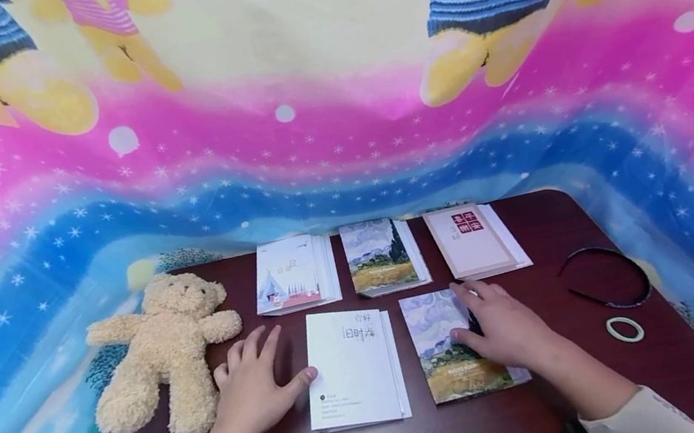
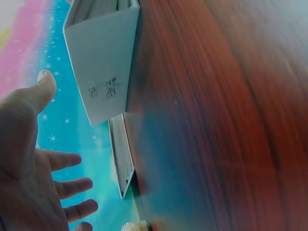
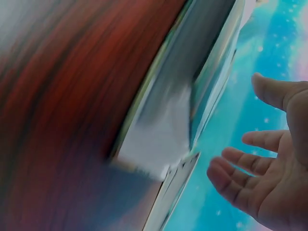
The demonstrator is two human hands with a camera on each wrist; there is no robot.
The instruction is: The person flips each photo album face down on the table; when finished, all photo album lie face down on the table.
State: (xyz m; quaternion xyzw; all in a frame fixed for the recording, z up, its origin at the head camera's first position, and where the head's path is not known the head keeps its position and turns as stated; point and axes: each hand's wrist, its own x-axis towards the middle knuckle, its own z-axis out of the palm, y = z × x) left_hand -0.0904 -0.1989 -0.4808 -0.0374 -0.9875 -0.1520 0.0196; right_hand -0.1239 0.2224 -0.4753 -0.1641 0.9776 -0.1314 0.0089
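My left hand is spread beside a white photo album, its thumb tip right at the album's left edge. In the left wrist view the same hand has nothing in its grasp, and the white album's spine faces it. Over a photo album with a painted landscape cover my right hand hovers with fingers extended, covering part of its right side. The right wrist view gives that hand relaxed and holding nothing, with an album partly fanned and blurred to its left.
Three albums stand in a back row: a tent-print one, a landscape one and a pinkish one. A teddy bear lies left. On the right are a black headband and a pale ring. Printed cloth borders the table.
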